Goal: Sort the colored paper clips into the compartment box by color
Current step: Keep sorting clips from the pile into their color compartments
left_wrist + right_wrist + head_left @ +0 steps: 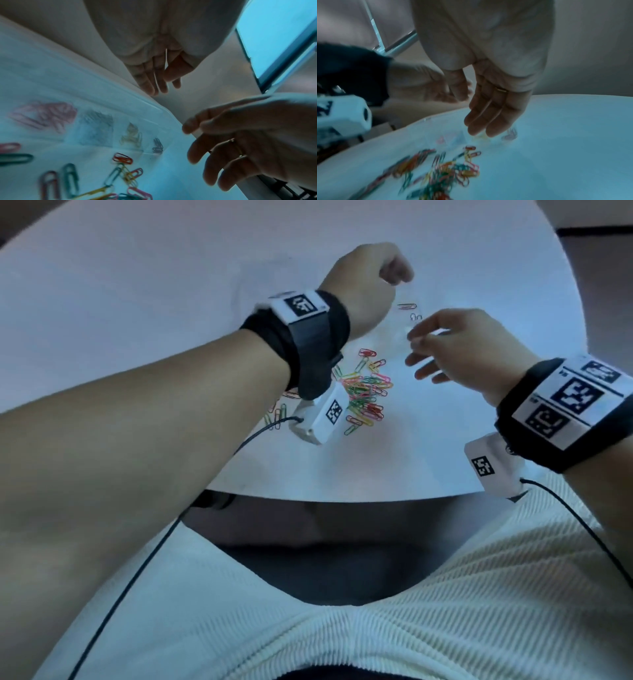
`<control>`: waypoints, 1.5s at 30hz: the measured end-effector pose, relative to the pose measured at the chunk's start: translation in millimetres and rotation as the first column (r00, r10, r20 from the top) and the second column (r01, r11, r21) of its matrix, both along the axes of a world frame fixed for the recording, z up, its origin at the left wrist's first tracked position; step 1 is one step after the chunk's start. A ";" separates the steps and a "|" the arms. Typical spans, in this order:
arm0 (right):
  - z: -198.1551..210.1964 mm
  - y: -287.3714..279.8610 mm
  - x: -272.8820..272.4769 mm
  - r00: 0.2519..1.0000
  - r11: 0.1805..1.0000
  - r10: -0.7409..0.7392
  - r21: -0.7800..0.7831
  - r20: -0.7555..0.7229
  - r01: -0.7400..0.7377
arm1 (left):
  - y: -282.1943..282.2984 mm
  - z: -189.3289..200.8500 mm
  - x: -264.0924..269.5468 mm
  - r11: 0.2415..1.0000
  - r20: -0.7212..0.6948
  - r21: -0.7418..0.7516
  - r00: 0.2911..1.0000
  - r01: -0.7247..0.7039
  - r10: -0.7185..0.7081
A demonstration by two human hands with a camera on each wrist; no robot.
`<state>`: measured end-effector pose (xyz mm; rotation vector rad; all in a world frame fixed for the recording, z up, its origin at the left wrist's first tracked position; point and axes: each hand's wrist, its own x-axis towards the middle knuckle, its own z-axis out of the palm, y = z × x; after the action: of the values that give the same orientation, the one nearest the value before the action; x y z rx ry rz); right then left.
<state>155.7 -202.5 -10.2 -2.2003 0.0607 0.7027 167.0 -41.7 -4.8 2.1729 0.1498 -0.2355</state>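
A loose pile of coloured paper clips (366,395) (447,171) lies on the white table (154,302). Just beyond it sits the clear compartment box (96,97) (453,135), faint in the head view. Its cells hold separate pink (46,116), blue (97,127), yellow (132,135) and dark (157,146) clips. My left hand (399,277) (164,86) hangs over the box's far side, fingers pointing down, nothing visible in them. My right hand (421,350) (481,129) hovers over the box's near right part, fingers straight and spread, empty.
A red clip (407,306) and a dark one (416,317) show between the two hands, seemingly inside the box. The table's curved near edge (342,498) runs just above my lap. Black cables hang from both wrist cameras. Bare tabletop lies left and right of the pile.
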 end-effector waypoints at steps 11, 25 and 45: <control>-55.7 17.7 -9.1 0.915 0.915 0.315 -0.337 0.251 -0.223 | 58.9 -6.8 -98.4 0.974 -0.075 0.227 0.997 -0.011 0.029; -67.4 17.2 -3.4 0.908 0.862 0.372 -0.436 0.194 -0.260 | 11.4 -72.1 -55.2 0.861 -0.103 0.429 0.962 0.273 -0.254; -72.1 19.2 -4.6 0.949 0.882 0.278 -0.431 0.149 -0.190 | 29.8 -56.4 -71.8 0.992 -0.158 0.122 0.986 -0.031 0.050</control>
<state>151.1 -183.4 -82.3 -2.7125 -0.1862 0.6291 95.2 -11.9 -61.2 2.2656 0.3062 -0.3879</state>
